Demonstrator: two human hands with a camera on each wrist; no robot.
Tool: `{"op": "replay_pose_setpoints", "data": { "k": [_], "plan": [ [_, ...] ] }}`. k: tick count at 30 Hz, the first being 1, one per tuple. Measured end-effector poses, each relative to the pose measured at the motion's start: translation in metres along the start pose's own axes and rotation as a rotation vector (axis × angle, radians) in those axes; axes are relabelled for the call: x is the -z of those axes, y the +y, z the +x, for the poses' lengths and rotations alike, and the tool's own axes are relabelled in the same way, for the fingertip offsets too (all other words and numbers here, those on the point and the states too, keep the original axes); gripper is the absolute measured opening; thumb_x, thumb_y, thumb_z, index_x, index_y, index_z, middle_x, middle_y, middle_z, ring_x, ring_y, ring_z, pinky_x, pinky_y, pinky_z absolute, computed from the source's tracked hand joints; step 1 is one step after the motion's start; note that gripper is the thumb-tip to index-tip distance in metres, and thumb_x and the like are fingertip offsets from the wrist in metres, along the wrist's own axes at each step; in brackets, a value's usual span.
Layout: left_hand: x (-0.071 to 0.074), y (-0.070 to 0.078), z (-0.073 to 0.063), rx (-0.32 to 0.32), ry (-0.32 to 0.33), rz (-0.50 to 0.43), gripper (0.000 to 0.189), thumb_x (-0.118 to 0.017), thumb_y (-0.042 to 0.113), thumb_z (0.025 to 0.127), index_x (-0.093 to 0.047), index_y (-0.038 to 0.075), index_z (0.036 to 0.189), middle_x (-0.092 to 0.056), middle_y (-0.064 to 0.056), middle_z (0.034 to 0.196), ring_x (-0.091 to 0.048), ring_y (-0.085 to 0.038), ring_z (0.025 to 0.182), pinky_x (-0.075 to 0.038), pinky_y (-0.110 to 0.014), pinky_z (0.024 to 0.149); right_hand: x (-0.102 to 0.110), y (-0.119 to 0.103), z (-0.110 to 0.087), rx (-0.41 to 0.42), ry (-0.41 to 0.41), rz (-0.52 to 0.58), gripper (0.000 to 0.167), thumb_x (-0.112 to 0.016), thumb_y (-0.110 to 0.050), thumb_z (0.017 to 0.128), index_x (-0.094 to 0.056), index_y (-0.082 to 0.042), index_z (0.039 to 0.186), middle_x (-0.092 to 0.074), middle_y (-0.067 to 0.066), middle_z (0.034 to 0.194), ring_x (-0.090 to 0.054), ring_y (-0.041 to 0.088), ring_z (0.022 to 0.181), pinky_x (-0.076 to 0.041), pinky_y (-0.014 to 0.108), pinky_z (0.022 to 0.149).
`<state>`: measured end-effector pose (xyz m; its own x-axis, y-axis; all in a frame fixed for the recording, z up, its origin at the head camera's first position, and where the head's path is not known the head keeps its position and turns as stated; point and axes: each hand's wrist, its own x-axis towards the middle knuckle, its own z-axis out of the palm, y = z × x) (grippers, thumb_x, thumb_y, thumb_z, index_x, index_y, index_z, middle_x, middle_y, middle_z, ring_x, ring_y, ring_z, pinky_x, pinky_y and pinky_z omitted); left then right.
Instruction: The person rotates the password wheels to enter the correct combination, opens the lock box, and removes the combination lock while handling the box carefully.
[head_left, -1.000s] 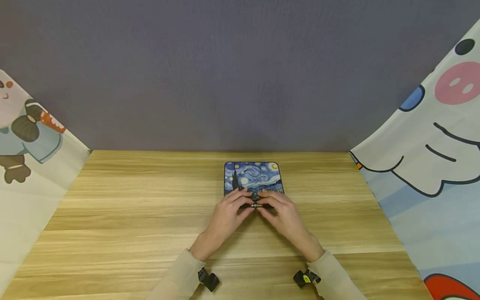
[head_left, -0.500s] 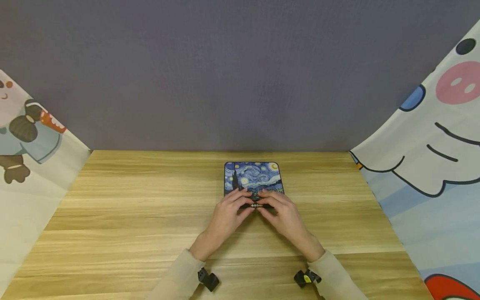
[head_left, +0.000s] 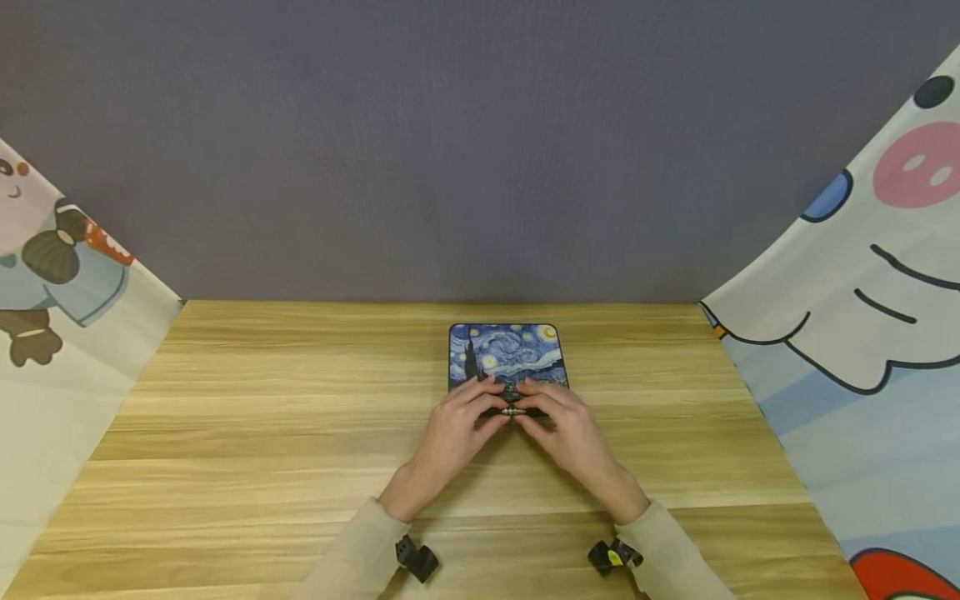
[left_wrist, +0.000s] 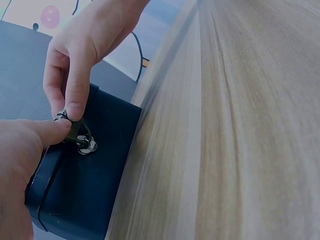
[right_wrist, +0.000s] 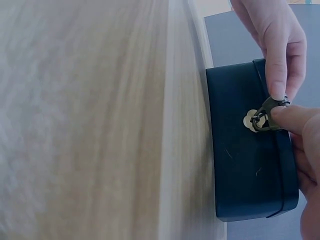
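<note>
A dark box [head_left: 504, 354] with a starry night painting on its lid stands in front of me. A small bronze-coloured combination padlock [right_wrist: 270, 106] hangs at its front, the shackle looped through a flower-shaped metal hasp [right_wrist: 250, 120]. My left hand [head_left: 453, 423] pinches one side of the padlock between thumb and index finger. From the other side my right hand [head_left: 568, 423] pinches it likewise, the thumbs nearly meeting. Other fingertips of both hands rest on the lid's front part. In the left wrist view the padlock [left_wrist: 75, 131] is partly covered by the thumbs.
The box sits near the far edge of a wood-grain table [head_left: 300, 433]. Behind the table rises a grey partition [head_left: 450, 150]. Cartoon-printed curtains flank it, one on the left [head_left: 67, 400] and one on the right [head_left: 847, 350]. Each sleeve carries a small black device [head_left: 417, 560].
</note>
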<state>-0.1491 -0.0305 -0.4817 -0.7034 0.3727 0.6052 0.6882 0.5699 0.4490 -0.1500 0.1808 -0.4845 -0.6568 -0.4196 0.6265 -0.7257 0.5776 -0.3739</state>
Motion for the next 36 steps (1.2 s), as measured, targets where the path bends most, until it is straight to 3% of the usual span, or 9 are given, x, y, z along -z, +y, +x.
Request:
{"op": "replay_pose_setpoints", "data": {
  "k": [36],
  "plan": [
    [0.0008, 0.0006, -0.0005, 0.002, -0.013, 0.034, 0.017, -0.085, 0.017, 0.086, -0.079, 0.010, 0.100, -0.075, -0.008, 0.118, -0.068, -0.027, 0.122, -0.048, -0.041, 0.116, 0.0004, 0.0003, 0.0003, 0.004, -0.001, 0.010, 0.026, -0.090, -0.004, 0.077, -0.077, -0.007, 0.100, -0.074, 0.009, 0.120, -0.069, 0.031, 0.116, -0.058, 0.049, 0.103]
  ]
}}
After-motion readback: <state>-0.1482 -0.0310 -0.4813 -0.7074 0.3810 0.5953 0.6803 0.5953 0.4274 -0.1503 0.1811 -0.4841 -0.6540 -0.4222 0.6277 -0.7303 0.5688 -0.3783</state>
